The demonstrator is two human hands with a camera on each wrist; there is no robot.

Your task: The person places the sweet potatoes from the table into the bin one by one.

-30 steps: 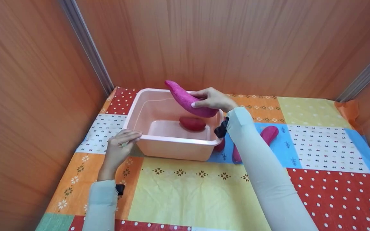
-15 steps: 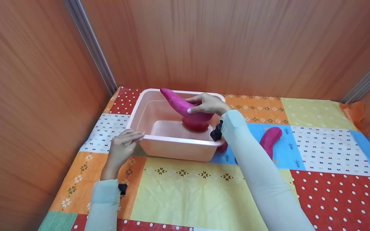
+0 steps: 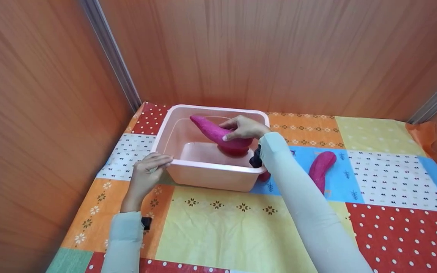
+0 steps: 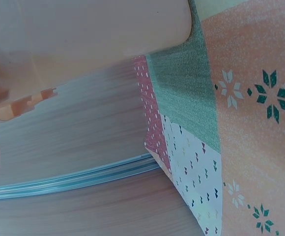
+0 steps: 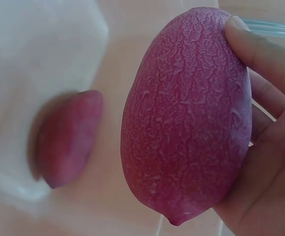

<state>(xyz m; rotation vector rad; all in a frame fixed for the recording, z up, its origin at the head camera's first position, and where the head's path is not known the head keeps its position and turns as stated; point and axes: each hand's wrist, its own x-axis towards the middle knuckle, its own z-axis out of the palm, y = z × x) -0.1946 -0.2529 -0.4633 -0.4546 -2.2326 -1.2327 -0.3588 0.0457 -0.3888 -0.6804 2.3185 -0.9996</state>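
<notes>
A large magenta sweet potato (image 3: 209,129) is held by my right hand (image 3: 245,127) inside the pale pink plastic tub (image 3: 211,165), its thin end angled up to the left. The right wrist view shows its wrinkled skin (image 5: 186,113), with thumb and fingers around one side. A smaller red sweet potato (image 5: 69,140) lies on the tub's floor, apart from the held one in that view. My left hand (image 3: 146,176) grips the tub's rim at the near left corner. Only a sliver of that hand shows in the left wrist view, beside the tub (image 4: 88,34).
Right of the tub, a long magenta sweet potato (image 3: 321,168) lies on the patchwork tablecloth (image 3: 233,235), partly behind my right sleeve. Another reddish one (image 3: 264,176) peeks out by the tub's near right corner. Wood-grain panels (image 3: 241,57) enclose the table at the back and sides.
My right hand has lowered the large sweet potato from above the rim into the tub, slightly leftward. The left hand has stayed at the rim.
</notes>
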